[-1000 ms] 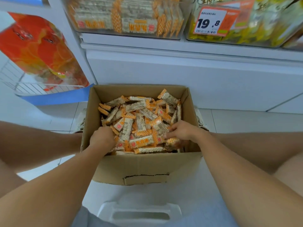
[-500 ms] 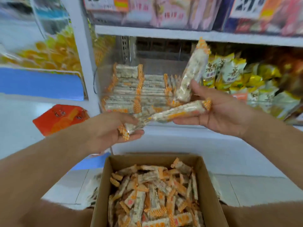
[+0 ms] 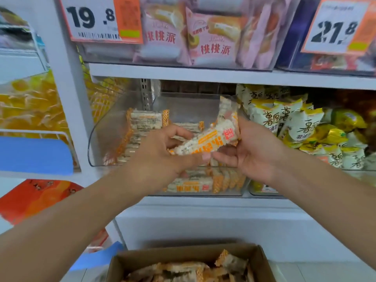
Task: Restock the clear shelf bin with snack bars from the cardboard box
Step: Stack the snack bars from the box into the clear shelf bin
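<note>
Snack bars in clear wrappers with orange checked ends are what I have in both hands, raised in front of the clear plastic shelf bin on the middle shelf. In the head view, my left hand has its fingers curled around the lower end of a bar that lies slantwise, thumb on top. My right hand is turned palm up, its thumb pressing a second bar that stands nearly upright against the fingers; the slanted bar's upper end rests in the same hand. Whether there are more than two bars in the grip, I cannot tell.

Inside the bin, more bars of the same kind lie stacked flat along the left and at the front; its back part shows bare plastic. The brown cardboard box sits below at the bottom edge, open, with loose bars piled in it.

To the right of the bin, white and yellow snack bags fill the next bin. On the shelf above stand pink pastry packets, with a white and orange price tag reading 19.8 to their left and another reading 21.8 to the right.
</note>
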